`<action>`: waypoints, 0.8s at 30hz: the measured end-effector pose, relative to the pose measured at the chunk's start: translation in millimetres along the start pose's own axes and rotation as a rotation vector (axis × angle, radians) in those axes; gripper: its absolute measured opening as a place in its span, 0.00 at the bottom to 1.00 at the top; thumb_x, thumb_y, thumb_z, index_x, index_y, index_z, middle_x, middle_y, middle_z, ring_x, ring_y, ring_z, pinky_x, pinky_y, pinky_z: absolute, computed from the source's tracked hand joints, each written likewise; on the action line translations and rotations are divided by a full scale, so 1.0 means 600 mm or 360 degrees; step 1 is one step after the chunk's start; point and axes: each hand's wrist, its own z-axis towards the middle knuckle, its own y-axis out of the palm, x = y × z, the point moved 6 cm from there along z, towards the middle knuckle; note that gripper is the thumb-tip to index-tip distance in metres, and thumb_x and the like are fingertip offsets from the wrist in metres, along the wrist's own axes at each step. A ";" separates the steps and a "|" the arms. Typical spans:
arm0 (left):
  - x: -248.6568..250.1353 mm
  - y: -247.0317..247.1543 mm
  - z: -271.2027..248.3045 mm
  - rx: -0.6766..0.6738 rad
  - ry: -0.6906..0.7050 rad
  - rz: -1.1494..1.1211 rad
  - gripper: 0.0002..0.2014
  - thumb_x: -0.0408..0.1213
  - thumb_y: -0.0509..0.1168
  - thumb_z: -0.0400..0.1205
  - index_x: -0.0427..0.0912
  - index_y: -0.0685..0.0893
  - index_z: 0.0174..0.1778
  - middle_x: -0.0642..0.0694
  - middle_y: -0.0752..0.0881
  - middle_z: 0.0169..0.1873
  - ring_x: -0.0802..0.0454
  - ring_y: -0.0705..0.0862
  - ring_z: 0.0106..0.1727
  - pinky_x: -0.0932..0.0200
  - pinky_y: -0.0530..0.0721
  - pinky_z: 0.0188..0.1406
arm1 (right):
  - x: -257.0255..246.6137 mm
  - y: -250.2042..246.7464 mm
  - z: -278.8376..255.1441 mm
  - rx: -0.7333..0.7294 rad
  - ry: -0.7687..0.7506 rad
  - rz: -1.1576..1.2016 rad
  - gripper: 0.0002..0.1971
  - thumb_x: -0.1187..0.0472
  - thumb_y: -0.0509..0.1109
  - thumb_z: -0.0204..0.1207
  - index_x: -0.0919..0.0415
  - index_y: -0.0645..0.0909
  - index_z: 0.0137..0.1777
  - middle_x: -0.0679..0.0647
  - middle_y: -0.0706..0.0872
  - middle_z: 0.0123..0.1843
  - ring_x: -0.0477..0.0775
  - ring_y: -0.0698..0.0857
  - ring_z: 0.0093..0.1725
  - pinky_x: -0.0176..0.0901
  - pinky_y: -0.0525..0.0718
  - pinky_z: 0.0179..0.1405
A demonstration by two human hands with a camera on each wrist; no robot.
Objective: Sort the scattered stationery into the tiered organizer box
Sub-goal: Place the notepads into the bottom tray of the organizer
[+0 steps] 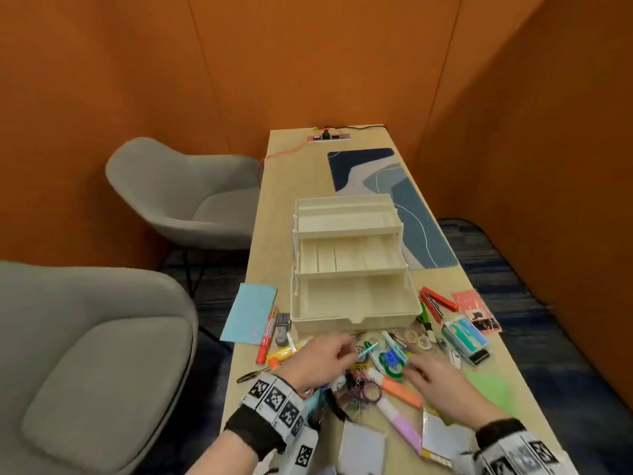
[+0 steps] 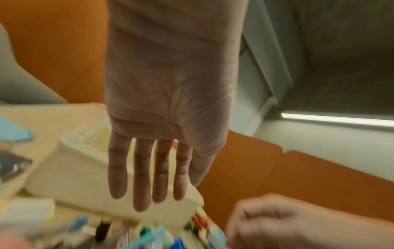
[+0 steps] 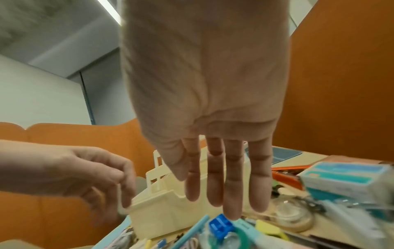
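Observation:
A cream tiered organizer box (image 1: 352, 320) stands unfolded on the wooden table, its trays empty; it also shows as organizer box (image 2: 74, 168) and organizer box (image 3: 162, 212). Scattered stationery lies in front of it: a teal pen (image 1: 368, 349), a blue sharpener (image 3: 220, 225), an orange highlighter (image 1: 400, 390), a pink highlighter (image 1: 404, 423). My left hand (image 1: 344, 351) hovers over the pile's left part, fingers relaxed and holding nothing, as left hand (image 2: 147, 200) confirms. My right hand (image 1: 414, 366) hovers over the right part, and right hand (image 3: 224, 207) shows straight, empty fingers.
A red marker (image 1: 269, 334) and light blue notebook (image 1: 250, 313) lie left of the box. Red tools (image 1: 438, 299), tape rolls (image 1: 419, 339), a teal box (image 1: 464, 337) and green paper (image 1: 489, 389) lie right. A blue mat (image 1: 394, 200) lies behind. Grey chairs (image 1: 185, 197) stand left.

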 end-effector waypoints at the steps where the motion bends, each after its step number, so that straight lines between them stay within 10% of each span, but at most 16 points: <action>1: 0.006 0.021 0.005 -0.0124 0.0019 0.0071 0.11 0.46 0.59 0.85 0.44 0.81 0.54 0.45 0.83 0.53 0.49 0.80 0.52 0.54 0.78 0.53 | -0.010 0.009 0.010 -0.0008 -0.0040 0.0014 0.09 0.55 0.59 0.83 0.51 0.79 0.44 0.47 0.82 0.44 0.46 0.79 0.46 0.39 0.77 0.46; 7: 0.005 0.078 0.008 -0.0288 0.0046 0.0229 0.12 0.41 0.59 0.84 0.39 0.82 0.56 0.38 0.83 0.54 0.43 0.80 0.56 0.53 0.75 0.51 | -0.050 0.035 0.040 -0.0201 -0.0170 -0.0069 0.08 0.56 0.59 0.81 0.49 0.75 0.41 0.46 0.80 0.43 0.47 0.78 0.44 0.39 0.73 0.42; 13: -0.059 -0.008 -0.022 0.0618 -0.0188 -0.0225 0.08 0.42 0.59 0.85 0.47 0.83 0.50 0.53 0.85 0.43 0.56 0.82 0.44 0.60 0.80 0.44 | -0.038 0.046 0.027 -0.0219 -0.0195 0.0034 0.09 0.55 0.59 0.82 0.52 0.81 0.46 0.46 0.85 0.47 0.43 0.81 0.47 0.36 0.78 0.47; 17: -0.194 -0.095 -0.038 0.1232 -0.0588 -0.0138 0.08 0.37 0.61 0.83 0.43 0.80 0.56 0.45 0.80 0.52 0.45 0.78 0.56 0.54 0.75 0.54 | -0.035 0.056 0.020 -0.0228 -0.0188 0.0093 0.09 0.52 0.59 0.83 0.50 0.81 0.49 0.42 0.82 0.47 0.39 0.79 0.47 0.33 0.77 0.46; 24: -0.377 -0.107 -0.033 0.0705 -0.1580 -0.0169 0.31 0.42 0.60 0.83 0.35 0.56 0.79 0.33 0.65 0.75 0.35 0.67 0.75 0.47 0.68 0.70 | -0.037 0.037 0.025 -0.0153 -0.0189 0.0139 0.08 0.55 0.61 0.82 0.49 0.82 0.48 0.39 0.84 0.46 0.37 0.80 0.47 0.33 0.78 0.48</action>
